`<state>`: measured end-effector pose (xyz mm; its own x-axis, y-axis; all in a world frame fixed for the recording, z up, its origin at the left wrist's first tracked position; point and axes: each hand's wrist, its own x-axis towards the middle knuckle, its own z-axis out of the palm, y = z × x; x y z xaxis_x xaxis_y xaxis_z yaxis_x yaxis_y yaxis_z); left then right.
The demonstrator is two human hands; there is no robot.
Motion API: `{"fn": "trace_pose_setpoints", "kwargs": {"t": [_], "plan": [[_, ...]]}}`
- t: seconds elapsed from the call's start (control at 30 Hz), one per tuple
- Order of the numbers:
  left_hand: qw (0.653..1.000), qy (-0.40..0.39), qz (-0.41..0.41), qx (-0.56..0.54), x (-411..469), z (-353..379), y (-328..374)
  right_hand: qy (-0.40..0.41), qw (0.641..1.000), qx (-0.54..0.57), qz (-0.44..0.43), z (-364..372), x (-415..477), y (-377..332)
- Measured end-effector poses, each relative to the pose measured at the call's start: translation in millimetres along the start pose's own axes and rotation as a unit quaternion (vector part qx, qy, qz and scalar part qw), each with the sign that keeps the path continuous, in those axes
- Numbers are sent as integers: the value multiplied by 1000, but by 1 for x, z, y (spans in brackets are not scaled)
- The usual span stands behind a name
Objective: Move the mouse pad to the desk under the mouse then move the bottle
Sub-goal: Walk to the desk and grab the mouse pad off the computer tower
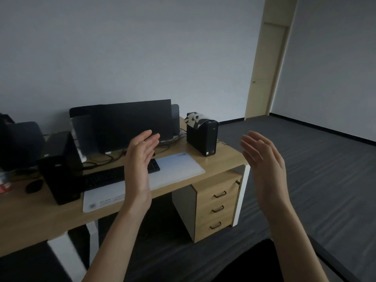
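Note:
A black-and-white patterned mouse pad [195, 119] lies draped over the top of a small black computer tower [203, 139] at the desk's right end. A black mouse [34, 186] rests on the wooden desk [223, 155] at the far left. A red and white object [3, 185], cut off by the left edge, may be the bottle; I cannot tell. My left hand [140, 159] and my right hand [264, 159] are raised in front of the desk, palms facing each other, fingers spread, holding nothing.
A dark monitor [130, 125], a black keyboard [105, 177] and a white desk mat [179, 167] fill the desk's middle. A second black tower [61, 167] stands left of the keyboard. A drawer unit [215, 206] sits under the desk. Grey floor stretches to the right.

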<state>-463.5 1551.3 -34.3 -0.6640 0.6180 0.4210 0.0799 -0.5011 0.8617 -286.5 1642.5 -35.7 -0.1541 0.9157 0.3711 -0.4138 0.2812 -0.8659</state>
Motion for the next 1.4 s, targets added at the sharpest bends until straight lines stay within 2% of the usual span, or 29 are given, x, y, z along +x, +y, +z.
{"fn": "trace_pose_setpoints", "kwargs": {"t": [0.3, 0.6, 0.87, 1.13, 1.4], "plan": [[999, -9, -38, -5, 196, 54, -108, 14, 1000, -6, 5, 32, 205, 97], [998, -24, -61, -17, 346, 111, -216, 30, 999, -32, 17, 37, 352, 181], [993, -47, -102, -31, 475, 158, -323, 77, 995, -55, 10, 35, 490, 257], [988, -33, -151, -28, 563, 187, -391, 73, 995, -68, 21, 35, 602, 303], [985, 43, -169, 3, 614, 217, -462, 30, 994, -75, 75, 10, 706, 364]]}}
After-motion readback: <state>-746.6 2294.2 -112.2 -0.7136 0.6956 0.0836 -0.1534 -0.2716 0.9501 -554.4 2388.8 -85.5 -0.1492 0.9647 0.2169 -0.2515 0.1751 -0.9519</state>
